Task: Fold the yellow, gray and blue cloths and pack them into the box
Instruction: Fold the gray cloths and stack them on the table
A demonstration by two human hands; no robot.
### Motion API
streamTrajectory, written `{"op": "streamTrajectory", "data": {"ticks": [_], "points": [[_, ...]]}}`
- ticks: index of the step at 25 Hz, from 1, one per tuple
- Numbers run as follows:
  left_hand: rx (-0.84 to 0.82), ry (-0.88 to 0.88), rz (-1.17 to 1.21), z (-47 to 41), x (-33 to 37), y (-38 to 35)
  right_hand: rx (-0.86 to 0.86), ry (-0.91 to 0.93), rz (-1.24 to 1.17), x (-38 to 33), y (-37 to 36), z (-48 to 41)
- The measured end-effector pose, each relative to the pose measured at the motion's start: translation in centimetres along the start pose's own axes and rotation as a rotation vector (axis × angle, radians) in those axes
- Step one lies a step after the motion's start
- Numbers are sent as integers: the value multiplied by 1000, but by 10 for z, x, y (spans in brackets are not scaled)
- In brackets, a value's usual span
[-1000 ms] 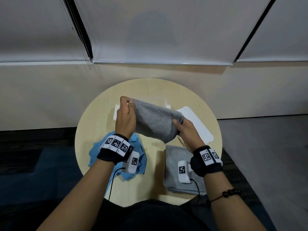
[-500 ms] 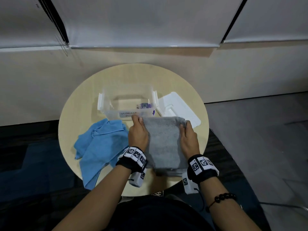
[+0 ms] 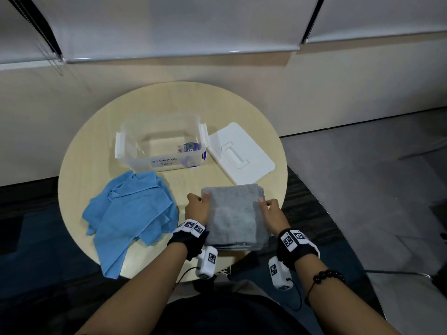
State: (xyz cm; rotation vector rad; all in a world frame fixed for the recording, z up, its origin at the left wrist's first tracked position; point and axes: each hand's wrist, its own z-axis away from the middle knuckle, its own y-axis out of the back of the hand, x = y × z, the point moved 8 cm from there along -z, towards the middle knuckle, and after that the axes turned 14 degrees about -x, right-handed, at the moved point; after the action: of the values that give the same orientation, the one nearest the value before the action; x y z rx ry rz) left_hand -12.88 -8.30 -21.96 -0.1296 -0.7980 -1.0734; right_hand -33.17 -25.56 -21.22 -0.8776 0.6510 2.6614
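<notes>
Since the gray cloth (image 3: pixel 235 213) lies folded near the near right edge of the table (image 3: pixel 96 141), its long axis is pointed away from the person, toward the lid (image 3: pixel 242 153) rather than the box (image 3: pixel 135 163). It is flanked by both hands. The left hand (image 3: pixel 197 210) is curled at its left edge with the thumb laid on top, and the right hand (image 3: pixel 273 213) is pinched onto its right edge in the same manner, so the bundle is held from either side. The box is set ahead and to the left of the cloth, open, with its long side laid across from left to right (no yellow cloth is to be found in view). A carry forward and leftward is therefore judged to be called for, the left hand being the nearer to the box. A quarter turn of the bundle, or one more fold, may be needed for the fit. The blue cloth (image 3: pixel 130 211) is seen crumpled and unfolded, just left of the left hand.
</notes>
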Motion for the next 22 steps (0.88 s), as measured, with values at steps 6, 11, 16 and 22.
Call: {"op": "streamTrajectory", "data": {"ticks": [6, 11, 16, 22], "points": [[88, -186, -267, 18, -3, -18, 89, 155, 145, -11, -11, 6], [128, -222, -337, 15, -4, -29, 198, 204, 235, -13, -11, 9], [226, -310, -435, 19, -1, -20, 234, 193, 287, -16, -10, 4], [-100, -600, -1123, 23, -10, -64, 428, 484, 715, -70, -29, 17]]}}
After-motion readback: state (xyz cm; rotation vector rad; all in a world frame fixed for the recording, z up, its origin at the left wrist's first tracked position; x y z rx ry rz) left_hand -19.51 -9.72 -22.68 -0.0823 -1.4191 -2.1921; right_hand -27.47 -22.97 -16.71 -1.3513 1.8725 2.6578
